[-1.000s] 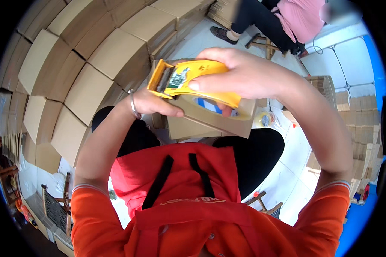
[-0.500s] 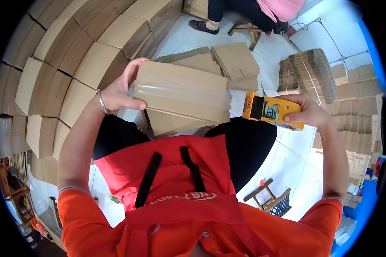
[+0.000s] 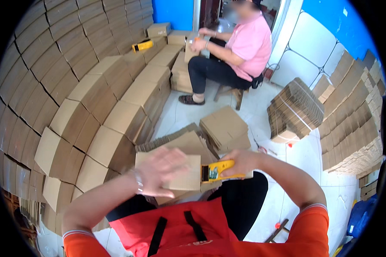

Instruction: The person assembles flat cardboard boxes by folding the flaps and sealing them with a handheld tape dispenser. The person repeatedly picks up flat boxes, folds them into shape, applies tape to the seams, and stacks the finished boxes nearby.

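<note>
Cardboard box [image 3: 182,171] sits in our lap area, head view. Our left hand [image 3: 161,169] lies flat on its top, fingers spread and blurred, gripping nothing. Our right hand [image 3: 240,162] is closed around a yellow tape dispenser [image 3: 221,171], touching the box's right edge. Flat cartons [image 3: 225,128] lie just beyond; a seated person in pink [image 3: 236,47] works farther back.

Brown cardboard box [image 3: 176,171] in lap, stacked boxes [image 3: 94,103] left

Left hand [image 3: 163,169] lies flat on a cardboard box [image 3: 182,171]; right hand [image 3: 240,162] grips a yellow tape dispenser [image 3: 218,170]
</note>
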Tool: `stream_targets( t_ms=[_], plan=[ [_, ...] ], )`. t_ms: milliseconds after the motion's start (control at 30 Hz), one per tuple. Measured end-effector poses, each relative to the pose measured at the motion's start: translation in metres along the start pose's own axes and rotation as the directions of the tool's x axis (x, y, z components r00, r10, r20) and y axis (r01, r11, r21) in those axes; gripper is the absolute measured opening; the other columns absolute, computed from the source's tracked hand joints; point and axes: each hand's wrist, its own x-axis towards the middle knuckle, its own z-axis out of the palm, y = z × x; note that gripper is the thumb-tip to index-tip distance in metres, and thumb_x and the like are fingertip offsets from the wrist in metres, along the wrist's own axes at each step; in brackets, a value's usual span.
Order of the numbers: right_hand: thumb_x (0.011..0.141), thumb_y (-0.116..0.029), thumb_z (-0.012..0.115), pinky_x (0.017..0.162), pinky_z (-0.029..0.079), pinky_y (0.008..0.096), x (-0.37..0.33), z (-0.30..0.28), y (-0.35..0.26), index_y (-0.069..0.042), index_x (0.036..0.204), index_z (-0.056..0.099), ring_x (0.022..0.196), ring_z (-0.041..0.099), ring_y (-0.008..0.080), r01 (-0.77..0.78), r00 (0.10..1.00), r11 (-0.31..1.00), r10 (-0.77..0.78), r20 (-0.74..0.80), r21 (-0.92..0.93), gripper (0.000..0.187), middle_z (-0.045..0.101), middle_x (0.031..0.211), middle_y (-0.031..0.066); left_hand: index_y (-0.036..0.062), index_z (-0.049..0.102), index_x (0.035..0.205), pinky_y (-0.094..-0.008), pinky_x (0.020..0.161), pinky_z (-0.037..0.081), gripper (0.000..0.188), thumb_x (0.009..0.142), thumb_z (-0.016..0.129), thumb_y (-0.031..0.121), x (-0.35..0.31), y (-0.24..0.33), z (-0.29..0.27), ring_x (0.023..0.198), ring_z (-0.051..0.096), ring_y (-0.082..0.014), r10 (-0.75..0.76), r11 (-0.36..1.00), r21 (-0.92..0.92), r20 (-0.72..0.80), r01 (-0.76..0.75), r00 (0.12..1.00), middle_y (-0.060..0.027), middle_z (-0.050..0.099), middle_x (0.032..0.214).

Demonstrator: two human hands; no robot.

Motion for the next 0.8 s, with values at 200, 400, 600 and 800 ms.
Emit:
stream_targets(
  t_ms=[200, 400, 600, 800],
  plan=[
    [0.079, -0.044, 0.070, 0.060, 0.055, 0.0347, -0.008, 0.007, -0.031, -0.008, 0.109, 0.070, 0.060, 0.069, 0.0231, -0.047, 0.998, 0.989, 0.042, -0.041, -0.142, 0.047, 0.071, 0.078, 0.0116, 0.0058, 0.058, 0.121, -0.0505, 0.119, 0.019, 0.061, 0.077, 0.069, 0.047, 0.070, 0.014, 0.012, 0.127, 0.046, -0.0289, 0.344, 0.938, -0.062, 0.061, -0.341, 0.937, -0.0130, 0.054, 0.125],
    [0.071, -0.052, 0.067, 0.073, 0.055, 0.0423, 0.032, 0.046, -0.014, -0.009, 0.097, 0.072, 0.084, 0.071, 0.0320, -0.070, 0.989, 0.682, -0.048, -0.140, -0.728, 0.050, 0.072, 0.088, 0.0165, 0.0088, 0.067, 0.089, -0.0449, 0.109, 0.033, 0.035, 0.071, 0.068, 0.039, 0.116, 0.028, 0.008, 0.090, 0.061, -0.0275, 0.285, 0.954, -0.036, 0.424, -0.298, 0.860, -0.0104, 0.066, 0.101],
    [0.077, -0.055, 0.068, 0.077, 0.054, 0.0440, 0.016, 0.034, -0.021, -0.013, 0.120, 0.065, 0.089, 0.069, 0.0357, -0.124, 0.931, 0.835, -0.089, -0.354, -0.536, 0.059, 0.071, 0.094, 0.0168, 0.0152, 0.072, 0.105, -0.0517, 0.113, 0.026, 0.040, 0.075, 0.061, 0.039, 0.145, 0.047, 0.042, 0.112, 0.060, -0.0219, -0.057, 0.977, 0.178, 0.748, -0.116, 0.661, -0.0066, 0.067, 0.113],
    [0.078, -0.034, 0.076, 0.076, 0.054, 0.0406, -0.033, 0.031, 0.007, -0.007, 0.121, 0.064, 0.086, 0.069, 0.0342, -0.055, 0.768, 0.968, -0.116, -0.630, -0.244, 0.052, 0.071, 0.093, 0.0186, 0.0046, 0.030, 0.150, -0.0695, 0.114, 0.001, 0.116, 0.060, 0.077, 0.061, 0.060, 0.034, -0.021, 0.144, 0.028, -0.0320, 0.005, 0.999, 0.039, -0.072, -0.002, 0.997, -0.0131, 0.036, 0.153]
  ],
)
